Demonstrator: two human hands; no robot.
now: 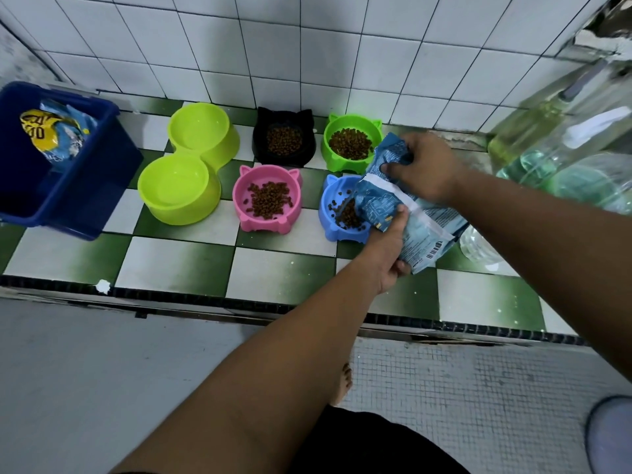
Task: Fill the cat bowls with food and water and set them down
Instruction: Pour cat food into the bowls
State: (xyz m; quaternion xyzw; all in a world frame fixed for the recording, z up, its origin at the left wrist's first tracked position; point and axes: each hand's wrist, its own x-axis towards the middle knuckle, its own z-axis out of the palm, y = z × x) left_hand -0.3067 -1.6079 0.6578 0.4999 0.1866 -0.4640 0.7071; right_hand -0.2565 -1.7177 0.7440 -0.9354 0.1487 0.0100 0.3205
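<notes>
Two hands grip our kibble bag [393, 213]: left hand [390, 254] pinches its lower edge, right hand [422, 169] clamps the top. Bag's long axis tilts mouth-down over the blue bowl [333, 213], which sits directly beneath & left of our fingers; kibble's dropping in.

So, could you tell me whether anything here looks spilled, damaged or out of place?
No kibble lies outside the bowls. The one oddity is a white chip in the dark edging at the front of the checkered ledge, where the trim looks broken.
</notes>
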